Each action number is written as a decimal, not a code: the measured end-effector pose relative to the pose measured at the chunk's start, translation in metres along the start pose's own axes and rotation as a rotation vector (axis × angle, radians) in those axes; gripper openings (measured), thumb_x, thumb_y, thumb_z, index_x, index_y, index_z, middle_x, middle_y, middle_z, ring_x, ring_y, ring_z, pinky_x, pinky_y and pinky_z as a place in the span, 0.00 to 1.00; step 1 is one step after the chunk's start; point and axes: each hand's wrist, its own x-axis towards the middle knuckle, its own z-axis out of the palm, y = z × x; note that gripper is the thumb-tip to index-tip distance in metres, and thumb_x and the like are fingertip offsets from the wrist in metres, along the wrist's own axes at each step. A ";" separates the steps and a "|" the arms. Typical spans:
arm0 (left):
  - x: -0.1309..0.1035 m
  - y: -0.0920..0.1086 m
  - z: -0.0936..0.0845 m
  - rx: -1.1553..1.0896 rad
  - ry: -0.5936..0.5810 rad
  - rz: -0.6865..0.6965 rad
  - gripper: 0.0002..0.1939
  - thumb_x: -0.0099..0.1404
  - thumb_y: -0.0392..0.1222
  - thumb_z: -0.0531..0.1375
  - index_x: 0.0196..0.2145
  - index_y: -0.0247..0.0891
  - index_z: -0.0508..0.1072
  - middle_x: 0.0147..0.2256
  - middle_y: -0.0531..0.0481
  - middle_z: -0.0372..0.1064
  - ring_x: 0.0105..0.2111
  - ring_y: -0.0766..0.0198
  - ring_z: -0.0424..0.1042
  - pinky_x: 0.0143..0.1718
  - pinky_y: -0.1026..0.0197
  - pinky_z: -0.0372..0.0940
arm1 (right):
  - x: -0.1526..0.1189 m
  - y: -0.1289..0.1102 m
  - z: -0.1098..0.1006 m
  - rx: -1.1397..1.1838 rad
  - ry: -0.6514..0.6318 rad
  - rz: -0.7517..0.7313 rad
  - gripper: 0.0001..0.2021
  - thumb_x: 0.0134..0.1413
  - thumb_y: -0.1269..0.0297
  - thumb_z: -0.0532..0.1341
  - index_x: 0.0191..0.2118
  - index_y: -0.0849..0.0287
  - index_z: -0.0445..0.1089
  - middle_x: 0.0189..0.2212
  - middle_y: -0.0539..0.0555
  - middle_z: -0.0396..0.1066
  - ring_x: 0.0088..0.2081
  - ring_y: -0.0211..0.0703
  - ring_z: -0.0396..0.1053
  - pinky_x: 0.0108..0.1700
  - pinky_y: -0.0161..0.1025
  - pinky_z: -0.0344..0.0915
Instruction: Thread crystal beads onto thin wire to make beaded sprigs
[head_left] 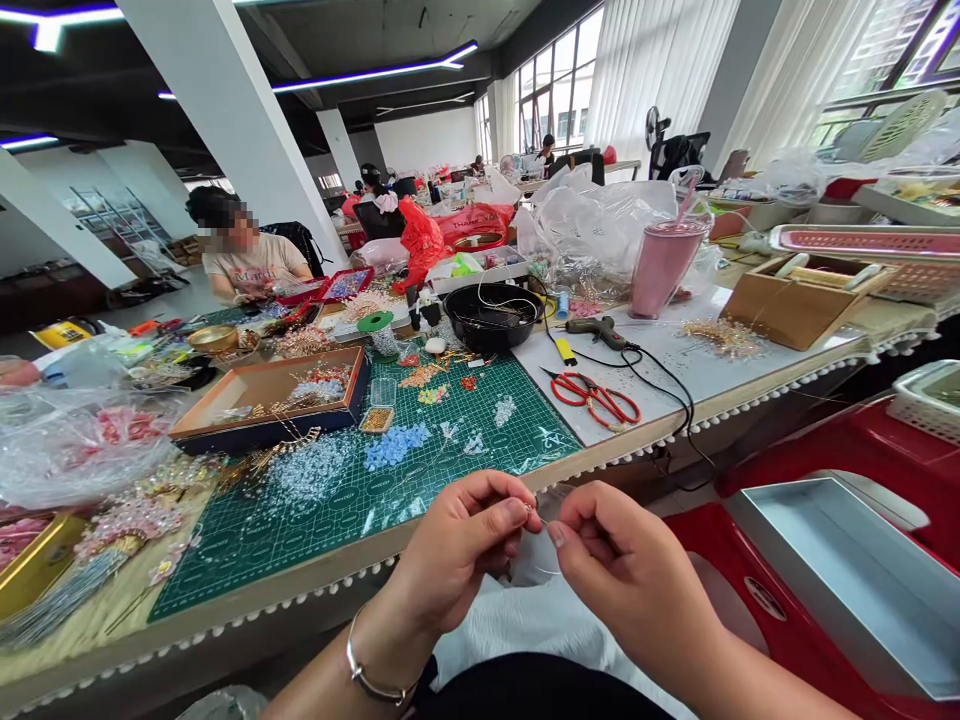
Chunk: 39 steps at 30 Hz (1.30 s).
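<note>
Head view, clock read from our joined fingertips, 12 straight ahead. Our left hand (461, 545) is closed in a pinch, the small ornament piece (529, 508) at its fingertips. Our right hand (630, 570) is closed too, thumb and forefinger together on what looks like a fine strand (544, 520); wire or thread, we cannot tell.

Piece lies at about 1 o'clock from the left palm, 10 from the right; left is nearer, touching it. Strand spans the narrow gap between the hands, long axis roughly 10 to 4, the visible end pointing to 4, into the right fingertips. Piece too small for us to read its own long axis or facing.

Around us: green cutting mat (450, 470) from 9 to 12; light-blue petal-like pieces (395, 446) on it at 10; red-handled scissors (600, 400) at 1, glue gun (600, 330) beyond. Pale open box (847, 580) between 3 and 4. Co-worker (255, 262) seated between 10 and 11, well apart.
</note>
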 end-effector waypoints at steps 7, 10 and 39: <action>-0.016 0.000 -0.009 0.668 0.039 0.295 0.04 0.62 0.40 0.60 0.34 0.39 0.74 0.29 0.52 0.71 0.27 0.69 0.66 0.29 0.66 0.59 | -0.003 -0.001 0.004 0.112 -0.175 0.087 0.09 0.57 0.60 0.53 0.28 0.56 0.63 0.21 0.47 0.60 0.23 0.36 0.57 0.24 0.33 0.56; -0.027 0.003 -0.017 1.126 0.005 0.614 0.09 0.65 0.35 0.55 0.41 0.40 0.74 0.37 0.48 0.74 0.38 0.63 0.70 0.41 0.61 0.61 | -0.005 0.004 0.011 0.216 -0.268 0.180 0.08 0.57 0.57 0.54 0.34 0.55 0.65 0.22 0.47 0.60 0.25 0.38 0.59 0.26 0.33 0.58; 0.010 0.007 -0.200 1.655 0.839 0.239 0.11 0.63 0.45 0.54 0.34 0.41 0.75 0.35 0.45 0.72 0.36 0.55 0.67 0.37 0.58 0.59 | -0.010 0.011 0.037 0.380 -0.419 0.323 0.06 0.49 0.66 0.56 0.24 0.57 0.59 0.18 0.43 0.51 0.22 0.35 0.49 0.24 0.33 0.48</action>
